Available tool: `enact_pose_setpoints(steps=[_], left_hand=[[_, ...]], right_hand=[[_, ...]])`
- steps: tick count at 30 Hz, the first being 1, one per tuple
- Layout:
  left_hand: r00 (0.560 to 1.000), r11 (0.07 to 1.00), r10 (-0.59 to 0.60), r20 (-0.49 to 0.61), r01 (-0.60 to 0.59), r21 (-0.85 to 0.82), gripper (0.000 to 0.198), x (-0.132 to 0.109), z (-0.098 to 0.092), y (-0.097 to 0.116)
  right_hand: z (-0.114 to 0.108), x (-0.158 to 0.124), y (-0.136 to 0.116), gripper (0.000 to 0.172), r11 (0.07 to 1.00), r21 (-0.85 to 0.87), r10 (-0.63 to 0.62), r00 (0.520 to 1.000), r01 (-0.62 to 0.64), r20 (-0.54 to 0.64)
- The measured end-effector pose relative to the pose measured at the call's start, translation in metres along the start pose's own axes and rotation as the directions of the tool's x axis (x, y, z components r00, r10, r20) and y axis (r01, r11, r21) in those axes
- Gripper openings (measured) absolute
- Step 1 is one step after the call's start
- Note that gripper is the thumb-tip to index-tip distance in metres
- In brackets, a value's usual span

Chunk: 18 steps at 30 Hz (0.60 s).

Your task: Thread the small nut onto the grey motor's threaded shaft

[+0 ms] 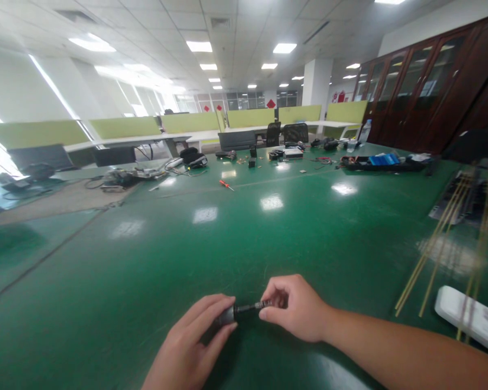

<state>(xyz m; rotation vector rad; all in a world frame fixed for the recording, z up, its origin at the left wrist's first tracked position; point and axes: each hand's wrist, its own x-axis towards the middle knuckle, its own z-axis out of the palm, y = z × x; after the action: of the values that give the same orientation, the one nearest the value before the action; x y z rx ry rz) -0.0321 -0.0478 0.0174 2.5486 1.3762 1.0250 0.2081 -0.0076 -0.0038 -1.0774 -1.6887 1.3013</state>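
Observation:
Low in the head view, just above a glossy green table (244, 238), my two hands meet on a small black cylindrical part (244, 310). My left hand (191, 346) is closed round its thicker left end, fingers wrapped over it. My right hand (295, 309) pinches the thin, threaded-looking right end between thumb and fingers. The part lies roughly level between the hands; much of it is hidden by my fingers.
Several thin yellow rods (435, 249) lie at the right, beside a white flat object (469, 319). A red-handled screwdriver (226, 184) lies mid-table. Cables, black boxes and a blue-topped tray (384, 161) crowd the far edge. Green partitions, chairs and dark wood cabinets (431, 86) stand beyond.

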Motion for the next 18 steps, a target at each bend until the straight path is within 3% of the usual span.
enact_pose_setpoints(steps=[18], left_hand=[[1.0, 0.999, 0.012, -0.011, -0.012, 0.032, 0.024, -0.0008, -0.0027, -0.0022]], right_hand=[[-0.0012, 0.0006, -0.0008, 0.011, 1.0, -0.019, 0.015, 1.0, -0.015, -0.003]])
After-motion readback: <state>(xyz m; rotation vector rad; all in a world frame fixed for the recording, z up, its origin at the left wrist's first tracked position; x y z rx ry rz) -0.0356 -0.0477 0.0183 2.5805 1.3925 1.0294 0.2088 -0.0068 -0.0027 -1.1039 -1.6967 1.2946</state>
